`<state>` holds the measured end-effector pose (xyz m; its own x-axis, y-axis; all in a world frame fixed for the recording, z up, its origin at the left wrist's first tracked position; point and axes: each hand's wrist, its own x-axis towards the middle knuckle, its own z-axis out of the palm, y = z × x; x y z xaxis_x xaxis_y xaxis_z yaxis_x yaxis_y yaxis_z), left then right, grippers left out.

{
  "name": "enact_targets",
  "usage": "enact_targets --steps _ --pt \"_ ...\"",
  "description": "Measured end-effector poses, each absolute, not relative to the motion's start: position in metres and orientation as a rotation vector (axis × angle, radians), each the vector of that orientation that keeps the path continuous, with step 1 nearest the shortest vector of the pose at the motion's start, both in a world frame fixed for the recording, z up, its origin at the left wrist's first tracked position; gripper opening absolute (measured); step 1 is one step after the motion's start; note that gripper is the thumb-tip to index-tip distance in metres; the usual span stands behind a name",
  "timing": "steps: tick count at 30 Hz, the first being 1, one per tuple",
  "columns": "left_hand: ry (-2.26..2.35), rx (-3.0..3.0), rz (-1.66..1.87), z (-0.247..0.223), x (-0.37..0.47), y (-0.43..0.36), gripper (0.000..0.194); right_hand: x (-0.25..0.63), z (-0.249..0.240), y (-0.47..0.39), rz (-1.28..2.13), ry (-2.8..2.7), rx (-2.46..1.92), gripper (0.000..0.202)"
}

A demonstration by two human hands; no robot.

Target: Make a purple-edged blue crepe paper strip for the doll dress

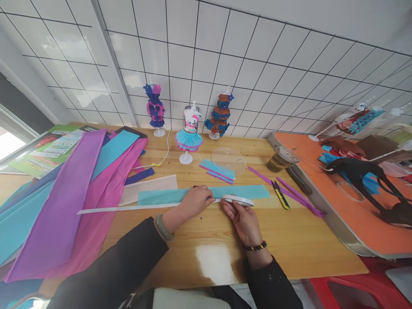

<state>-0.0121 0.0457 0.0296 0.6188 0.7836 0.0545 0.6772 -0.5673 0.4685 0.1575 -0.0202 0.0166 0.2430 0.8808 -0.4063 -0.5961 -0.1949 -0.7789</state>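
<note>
My right hand (pixel 243 219) holds a thin roll of white tape (pixel 243 201) between thumb and fingers. A long white tape strip (pixel 122 209) runs left from the roll, along the lower edge of a turquoise crepe paper strip (pixel 240 191) lying on the table. My left hand (pixel 196 201) is closed in a pinch on the tape, close to the roll; its fingertips partly hide the grip. Both hands are over the near edge of the turquoise strip. Yellow-and-black thread snips (pixel 281 195) lie right of my right hand.
Purple crepe paper (pixel 61 206) and other coloured sheets cover the left side. Small dress stands, one with a turquoise skirt (pixel 189 139), line the tiled wall. A lidded cup (pixel 283 159) stands by the orange table (pixel 337 214). Purple strips (pixel 299 198) lie at right.
</note>
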Motion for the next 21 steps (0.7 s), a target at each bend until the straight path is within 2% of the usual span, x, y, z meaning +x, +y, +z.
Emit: enact_targets --steps 4,21 --pt "1.197 2.435 0.353 0.029 -0.01 0.045 0.023 0.158 0.015 -0.02 1.362 -0.34 -1.123 0.041" --pt "1.377 2.377 0.325 0.024 0.005 0.044 0.025 0.164 0.014 -0.022 1.297 -0.355 -1.177 0.042"
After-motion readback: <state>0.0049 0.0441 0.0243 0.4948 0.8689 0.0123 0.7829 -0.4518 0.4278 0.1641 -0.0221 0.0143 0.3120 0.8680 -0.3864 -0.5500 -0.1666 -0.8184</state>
